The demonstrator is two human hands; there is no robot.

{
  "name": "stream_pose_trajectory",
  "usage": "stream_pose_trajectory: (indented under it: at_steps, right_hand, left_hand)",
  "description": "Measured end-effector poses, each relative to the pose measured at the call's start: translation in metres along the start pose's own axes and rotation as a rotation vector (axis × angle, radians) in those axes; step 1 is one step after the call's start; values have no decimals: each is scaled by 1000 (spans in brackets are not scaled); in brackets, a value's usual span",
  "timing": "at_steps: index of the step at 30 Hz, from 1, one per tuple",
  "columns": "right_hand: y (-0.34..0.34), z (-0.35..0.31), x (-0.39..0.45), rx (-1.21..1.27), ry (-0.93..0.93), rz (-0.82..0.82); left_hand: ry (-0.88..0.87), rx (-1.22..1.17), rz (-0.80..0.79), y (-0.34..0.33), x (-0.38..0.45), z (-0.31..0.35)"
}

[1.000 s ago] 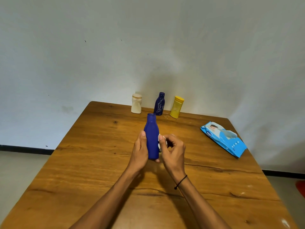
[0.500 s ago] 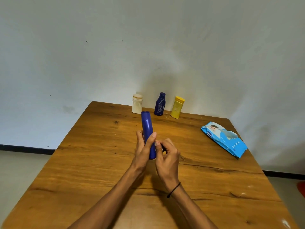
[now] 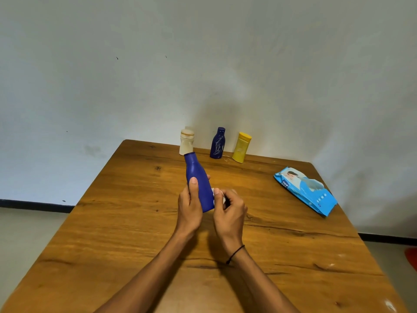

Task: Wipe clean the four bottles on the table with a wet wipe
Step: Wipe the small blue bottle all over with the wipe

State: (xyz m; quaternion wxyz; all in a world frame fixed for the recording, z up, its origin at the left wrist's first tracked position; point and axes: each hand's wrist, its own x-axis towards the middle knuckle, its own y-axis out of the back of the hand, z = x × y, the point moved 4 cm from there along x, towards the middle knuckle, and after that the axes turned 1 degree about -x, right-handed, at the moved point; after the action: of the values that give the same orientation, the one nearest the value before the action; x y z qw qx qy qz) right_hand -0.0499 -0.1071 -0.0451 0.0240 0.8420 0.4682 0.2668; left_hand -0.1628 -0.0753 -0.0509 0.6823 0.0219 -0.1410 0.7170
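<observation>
**Blue bottle gets its rubdown over the table**

The left hand (image 3: 189,205) is wrapped round the blue bottle (image 3: 198,181), thumb up its front, holding it tilted above the wooden table (image 3: 112,222). The right hand (image 3: 229,211) pinches a scrap of white wipe (image 3: 223,197) against the bottle's lower side. It looks like smooth, stiff plastic, light and likely slick once damp, so the wide lower body is the safest hold. Three more bottles stand by the wall: cream (image 3: 186,142), dark blue (image 3: 217,143), yellow (image 3: 242,147).

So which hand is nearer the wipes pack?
Right. The right hand is nearer the blue wipes pack; the left hand grips the blue bottle, farther away.
</observation>
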Motion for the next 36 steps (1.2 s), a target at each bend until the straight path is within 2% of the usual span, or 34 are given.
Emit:
stream_pose_trajectory:
  at_steps: [4, 7, 9, 12, 15, 17, 20, 27, 36]
  right_hand:
    - [-6, 9, 0, 179, -141, -74]
    - [-14, 20, -4, 413, -422, -158]
    - [-21, 21, -10, 660, -652, -284]
    - [-25, 12, -17, 848, -810, -462]
    - [-28, 16, -16, 838, -852, -391]
    - [-26, 20, -14, 859, -874, -304]
    - [-24, 20, -13, 907, -890, -250]
    - [-23, 30, -14, 924, -907, -268]
    - [-2, 71, 19, 735, -872, -132]
  left_hand:
    - [103, -119, 48, 3, 4, -6]
    - [141, -172, 63, 5, 5, -12]
    - [186, -232, 80, 7, 6, -15]
    - [246, -373, 125, 7, 9, -14]
    - [282, -567, 202, 9, 14, -14]
    - [284, -583, 208, 9, 15, -14]
    - [255, -495, 178, 7, 13, -19]
    - [180, -155, 198, 7, 22, -27]
    - [126, 222, -135, -17, 51, -34]
